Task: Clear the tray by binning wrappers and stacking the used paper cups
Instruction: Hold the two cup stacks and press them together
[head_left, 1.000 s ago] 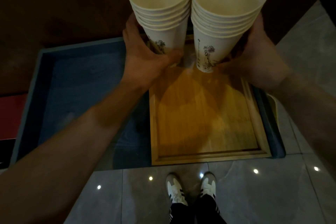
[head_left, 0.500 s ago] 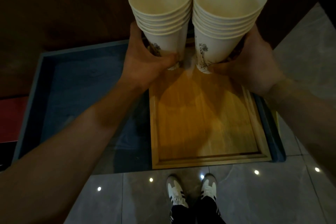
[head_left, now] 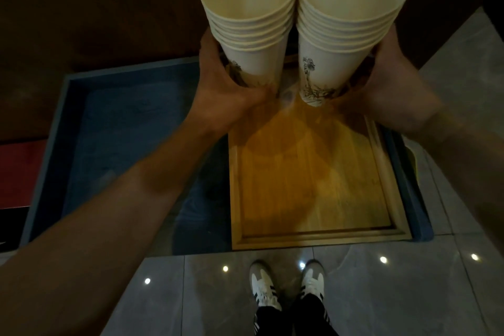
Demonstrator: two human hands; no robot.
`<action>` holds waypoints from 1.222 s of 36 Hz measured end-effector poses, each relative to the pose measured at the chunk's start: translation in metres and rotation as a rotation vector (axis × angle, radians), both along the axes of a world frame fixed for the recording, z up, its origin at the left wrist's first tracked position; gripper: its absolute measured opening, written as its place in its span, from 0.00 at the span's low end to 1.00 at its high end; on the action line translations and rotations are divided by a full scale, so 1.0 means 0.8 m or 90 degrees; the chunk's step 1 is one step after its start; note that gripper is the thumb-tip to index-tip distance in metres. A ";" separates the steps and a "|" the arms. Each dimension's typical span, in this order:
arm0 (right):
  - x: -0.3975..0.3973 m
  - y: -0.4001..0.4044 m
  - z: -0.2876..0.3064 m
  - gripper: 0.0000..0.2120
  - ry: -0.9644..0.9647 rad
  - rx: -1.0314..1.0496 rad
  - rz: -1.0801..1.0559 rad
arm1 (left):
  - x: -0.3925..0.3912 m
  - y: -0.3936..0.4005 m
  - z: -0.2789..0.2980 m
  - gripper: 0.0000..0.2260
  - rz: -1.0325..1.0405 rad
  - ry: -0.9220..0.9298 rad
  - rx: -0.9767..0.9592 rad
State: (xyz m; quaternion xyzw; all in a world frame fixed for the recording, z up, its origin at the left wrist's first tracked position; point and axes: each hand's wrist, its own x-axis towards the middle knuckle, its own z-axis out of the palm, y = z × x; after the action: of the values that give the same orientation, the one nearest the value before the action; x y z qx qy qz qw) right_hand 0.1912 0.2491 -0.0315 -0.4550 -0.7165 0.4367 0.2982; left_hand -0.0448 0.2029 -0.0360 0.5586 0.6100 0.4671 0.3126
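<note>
Two stacks of white paper cups with dark printed drawings stand side by side in the air above the far end of the wooden tray [head_left: 313, 237]. My left hand [head_left: 229, 93] grips the left cup stack [head_left: 253, 24] around its base. The right cup stack [head_left: 346, 22] is held at its base by my right hand [head_left: 395, 90]. Each stack has several nested cups and opens toward the camera. The tray's inside shows bare wood, with only the stacks' shadows on it. No wrappers are visible.
The wooden tray lies on a low blue-grey table [head_left: 114, 144] with a raised rim. A dark wooden wall is behind it. Grey floor tiles [head_left: 409, 294] and my white shoes [head_left: 286, 286] are below. A red surface [head_left: 16, 172] sits at far left.
Both hands have lifted the two cup stacks slightly higher and toward the camera. The stacks stay side by side. The tray has not moved.
</note>
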 end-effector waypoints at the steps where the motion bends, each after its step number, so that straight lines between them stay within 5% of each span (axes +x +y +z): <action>1: 0.000 0.000 0.001 0.59 0.008 -0.005 0.005 | 0.000 0.001 -0.001 0.46 0.002 0.003 0.002; 7: -0.002 0.003 -0.004 0.55 0.045 0.000 -0.019 | -0.005 0.009 -0.007 0.39 -0.012 0.010 -0.015; 24: -0.002 0.005 0.000 0.55 -0.023 0.023 -0.022 | -0.008 0.004 0.001 0.45 -0.018 0.009 -0.037; 33: -0.001 0.004 0.010 0.50 0.121 0.024 -0.026 | -0.009 -0.007 0.018 0.45 -0.003 -0.054 -0.024; 44: -0.004 0.002 0.013 0.46 0.108 0.053 -0.041 | -0.005 -0.012 0.028 0.40 0.005 -0.060 -0.030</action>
State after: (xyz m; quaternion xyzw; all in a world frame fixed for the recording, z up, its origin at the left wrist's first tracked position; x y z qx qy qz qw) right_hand 0.1878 0.2506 -0.0207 -0.4264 -0.6912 0.4338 0.3901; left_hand -0.0491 0.1933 -0.0140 0.5258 0.6075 0.4801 0.3521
